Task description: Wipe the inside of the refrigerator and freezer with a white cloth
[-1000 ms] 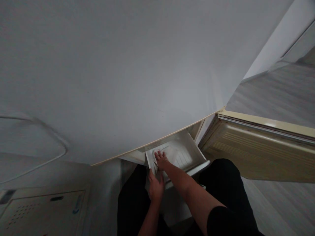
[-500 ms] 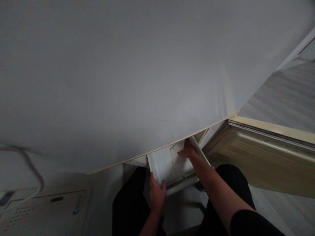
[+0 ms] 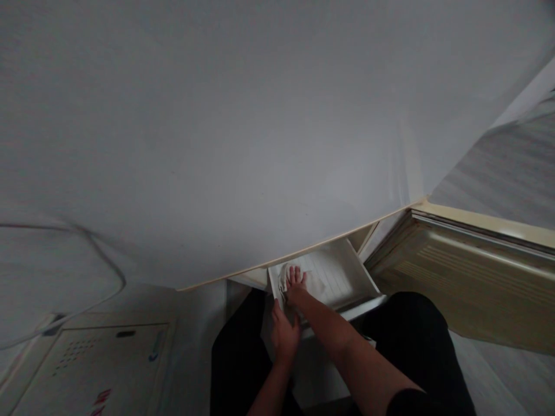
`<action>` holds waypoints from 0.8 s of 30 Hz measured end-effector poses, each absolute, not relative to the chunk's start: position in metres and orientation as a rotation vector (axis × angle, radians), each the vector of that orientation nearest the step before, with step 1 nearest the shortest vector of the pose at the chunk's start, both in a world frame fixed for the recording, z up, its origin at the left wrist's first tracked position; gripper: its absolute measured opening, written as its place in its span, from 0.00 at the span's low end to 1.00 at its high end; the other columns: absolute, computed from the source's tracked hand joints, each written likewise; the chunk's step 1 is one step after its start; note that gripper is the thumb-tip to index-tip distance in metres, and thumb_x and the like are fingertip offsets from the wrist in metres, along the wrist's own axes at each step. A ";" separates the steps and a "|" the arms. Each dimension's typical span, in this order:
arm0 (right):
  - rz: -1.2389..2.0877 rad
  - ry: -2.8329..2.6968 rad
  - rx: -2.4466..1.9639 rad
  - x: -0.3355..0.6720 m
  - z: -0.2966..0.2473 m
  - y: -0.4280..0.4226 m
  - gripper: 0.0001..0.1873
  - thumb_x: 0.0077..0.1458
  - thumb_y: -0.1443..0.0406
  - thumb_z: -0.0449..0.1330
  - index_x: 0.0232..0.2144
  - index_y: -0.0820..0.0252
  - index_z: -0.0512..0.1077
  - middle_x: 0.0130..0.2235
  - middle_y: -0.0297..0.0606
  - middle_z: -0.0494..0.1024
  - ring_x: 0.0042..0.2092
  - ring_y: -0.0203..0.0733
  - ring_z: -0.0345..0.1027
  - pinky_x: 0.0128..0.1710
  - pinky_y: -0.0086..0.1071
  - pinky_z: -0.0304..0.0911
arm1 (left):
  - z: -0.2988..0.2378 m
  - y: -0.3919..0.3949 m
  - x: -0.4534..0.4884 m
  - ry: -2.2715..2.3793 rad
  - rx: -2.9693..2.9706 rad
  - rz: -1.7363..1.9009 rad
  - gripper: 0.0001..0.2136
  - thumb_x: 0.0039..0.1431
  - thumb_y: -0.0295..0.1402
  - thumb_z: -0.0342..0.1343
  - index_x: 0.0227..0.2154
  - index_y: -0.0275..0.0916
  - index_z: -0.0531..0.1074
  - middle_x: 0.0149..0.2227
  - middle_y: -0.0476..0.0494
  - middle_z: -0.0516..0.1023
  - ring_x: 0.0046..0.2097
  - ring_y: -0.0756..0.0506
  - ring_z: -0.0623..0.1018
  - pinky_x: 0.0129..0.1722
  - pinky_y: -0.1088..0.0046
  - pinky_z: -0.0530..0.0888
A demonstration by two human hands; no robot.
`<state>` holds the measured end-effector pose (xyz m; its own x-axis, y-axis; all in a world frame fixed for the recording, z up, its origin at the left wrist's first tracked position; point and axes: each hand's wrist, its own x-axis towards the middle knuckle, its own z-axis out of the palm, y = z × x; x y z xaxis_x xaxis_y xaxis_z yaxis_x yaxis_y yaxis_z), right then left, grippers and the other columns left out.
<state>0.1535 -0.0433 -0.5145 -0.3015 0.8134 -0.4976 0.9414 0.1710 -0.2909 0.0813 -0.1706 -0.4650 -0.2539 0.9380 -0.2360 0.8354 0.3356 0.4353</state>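
Observation:
A white plastic drawer (image 3: 342,277) is pulled out from under a large white appliance top (image 3: 217,144). My right hand (image 3: 295,284) presses a white cloth (image 3: 284,275) flat against the drawer's inner floor near its left wall, fingers stretched over the cloth. My left hand (image 3: 284,334) grips the drawer's front left edge, fingers wrapped over the rim. My legs in black trousers show below the drawer.
An open cream-coloured door (image 3: 468,289) with ribbed inner lining stands to the right. A white appliance (image 3: 91,358) with vent holes sits at lower left, and a cable (image 3: 99,254) loops above it. Grey wood-pattern floor (image 3: 511,167) lies at right.
My right hand moved from the drawer's far right corner back to the near left part, with the cloth under it. The left hand kept its hold on the front edge.

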 end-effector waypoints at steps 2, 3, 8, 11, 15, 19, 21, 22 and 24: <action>-0.845 2.241 1.650 0.163 -0.514 -0.043 0.57 0.50 0.46 0.67 0.73 0.60 0.48 0.73 0.53 0.24 0.73 0.70 0.14 0.64 0.74 0.24 | -0.464 -0.171 0.081 2.155 1.562 0.317 0.32 0.66 0.39 0.48 0.68 0.33 0.46 0.68 0.22 0.60 0.58 0.32 0.76 0.48 0.57 0.77; -0.857 2.198 1.660 0.175 -0.513 -0.039 0.59 0.48 0.43 0.68 0.73 0.57 0.49 0.73 0.50 0.22 0.73 0.69 0.12 0.63 0.74 0.24 | -0.464 -0.171 0.081 2.158 1.561 0.321 0.32 0.66 0.39 0.47 0.68 0.33 0.46 0.67 0.22 0.61 0.58 0.32 0.76 0.48 0.57 0.77; -0.832 1.820 2.006 0.270 -0.507 -0.017 0.60 0.47 0.38 0.65 0.71 0.65 0.54 0.73 0.53 0.19 0.72 0.72 0.12 0.66 0.68 0.25 | -0.464 -0.170 0.082 2.172 1.552 0.318 0.32 0.66 0.39 0.48 0.68 0.32 0.45 0.66 0.23 0.63 0.56 0.34 0.78 0.49 0.58 0.77; -0.765 1.773 2.151 0.316 -0.508 -0.020 0.60 0.52 0.41 0.63 0.71 0.76 0.51 0.73 0.60 0.28 0.74 0.66 0.19 0.71 0.53 0.25 | -0.464 -0.170 0.083 2.183 1.539 0.324 0.32 0.66 0.39 0.48 0.68 0.32 0.46 0.67 0.23 0.62 0.58 0.34 0.77 0.50 0.59 0.77; -0.703 1.717 2.254 0.322 -0.515 -0.030 0.59 0.54 0.43 0.63 0.70 0.81 0.51 0.73 0.62 0.36 0.75 0.64 0.27 0.73 0.48 0.28 | -0.464 -0.170 0.085 2.194 1.524 0.349 0.32 0.66 0.39 0.49 0.68 0.32 0.47 0.67 0.24 0.61 0.62 0.34 0.73 0.54 0.60 0.76; -0.704 1.668 2.231 0.276 -0.518 -0.028 0.58 0.53 0.42 0.62 0.67 0.86 0.55 0.72 0.69 0.41 0.73 0.73 0.25 0.71 0.58 0.23 | -0.466 -0.170 0.085 2.193 1.526 0.349 0.32 0.66 0.38 0.49 0.68 0.32 0.47 0.68 0.23 0.61 0.62 0.32 0.73 0.53 0.57 0.76; -0.708 1.794 2.096 0.244 -0.516 -0.027 0.54 0.55 0.45 0.62 0.68 0.83 0.56 0.72 0.65 0.43 0.74 0.67 0.21 0.70 0.57 0.14 | -0.466 -0.170 0.085 2.191 1.534 0.340 0.32 0.66 0.38 0.49 0.68 0.32 0.47 0.68 0.23 0.61 0.60 0.32 0.75 0.53 0.56 0.76; -0.710 1.875 2.016 0.227 -0.515 -0.028 0.52 0.55 0.46 0.63 0.69 0.79 0.56 0.72 0.61 0.42 0.74 0.63 0.18 0.69 0.55 0.11 | -0.465 -0.170 0.085 2.192 1.538 0.333 0.31 0.66 0.38 0.49 0.68 0.32 0.47 0.67 0.23 0.61 0.59 0.32 0.76 0.52 0.56 0.76; -0.707 2.027 1.872 0.194 -0.512 -0.034 0.53 0.50 0.51 0.68 0.69 0.73 0.56 0.73 0.53 0.36 0.74 0.58 0.13 0.68 0.54 0.08 | -0.465 -0.170 0.084 2.193 1.545 0.319 0.31 0.66 0.38 0.49 0.68 0.33 0.47 0.67 0.24 0.62 0.58 0.32 0.76 0.51 0.56 0.77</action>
